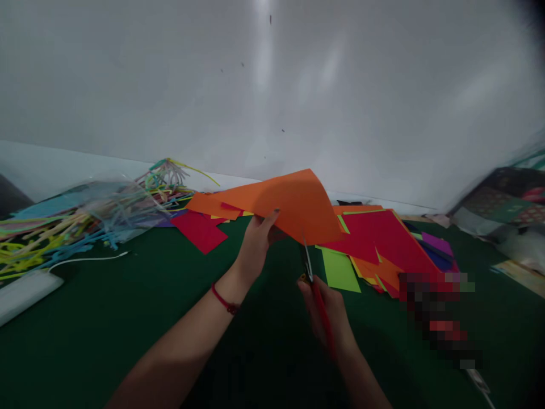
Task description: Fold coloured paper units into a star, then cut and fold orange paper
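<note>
My left hand pinches the near edge of a large orange paper sheet, thumb on top and the other fingers underneath. The sheet is raised off the table and its right side curls downward. In my right hand is a pair of scissors with red handles, fingers wrapped round them. The blades point away from me and their tips meet the sheet's near edge, right of my left hand. Whether the blades are parted is hard to see.
A green-covered table lies below. Right of the sheet is a pile of coloured paper; red scraps lie to the left. Pipe cleaners and plastic bags heap at far left, near a white device with a cable. A pale wall stands behind.
</note>
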The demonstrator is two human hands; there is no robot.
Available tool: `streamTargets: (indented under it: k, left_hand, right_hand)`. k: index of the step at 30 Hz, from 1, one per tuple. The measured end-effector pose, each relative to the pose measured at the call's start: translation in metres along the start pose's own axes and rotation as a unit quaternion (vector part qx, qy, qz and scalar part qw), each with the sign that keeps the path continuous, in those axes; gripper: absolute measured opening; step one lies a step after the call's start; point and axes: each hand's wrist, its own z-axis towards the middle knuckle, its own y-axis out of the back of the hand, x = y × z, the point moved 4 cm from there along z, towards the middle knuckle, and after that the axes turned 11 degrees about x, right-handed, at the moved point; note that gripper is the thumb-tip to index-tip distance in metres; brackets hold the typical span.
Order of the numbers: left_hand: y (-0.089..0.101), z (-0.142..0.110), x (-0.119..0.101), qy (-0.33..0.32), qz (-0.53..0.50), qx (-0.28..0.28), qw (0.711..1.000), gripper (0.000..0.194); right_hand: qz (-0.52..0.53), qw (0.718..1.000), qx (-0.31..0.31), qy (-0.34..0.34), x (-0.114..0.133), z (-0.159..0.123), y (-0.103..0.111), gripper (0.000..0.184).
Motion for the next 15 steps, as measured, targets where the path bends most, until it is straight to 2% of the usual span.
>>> streamTargets:
  k: [3, 7, 11, 15]
  left_hand:
    - [0.016, 0.007, -0.001, 0.034, 0.038, -0.024, 0.998, 0.03]
    - [0.028, 0.013, -0.005, 0.073, 0.104, -0.019, 0.992, 0.029]
    - [0.026, 0.013, -0.013, 0.075, 0.124, -0.006, 0.989, 0.027]
    - [0.023, 0.012, -0.018, 0.054, 0.115, -0.012, 0.992, 0.028]
  right_hand:
    - [-0.022, 1.0, -0.011, 0.015, 0.002, 0.0, 0.003, 0.036]
    - [-0.02, 1.0, 0.006, 0.012, 0.009, -0.002, 0.005, 0.035]
    - [0.016, 0.999, 0.028, 0.006, 0.012, -0.002, 0.008, 0.036]
    - [0.085, 0.996, 0.013, -0.027, 0.001, 0.001, 0.007, 0.045]
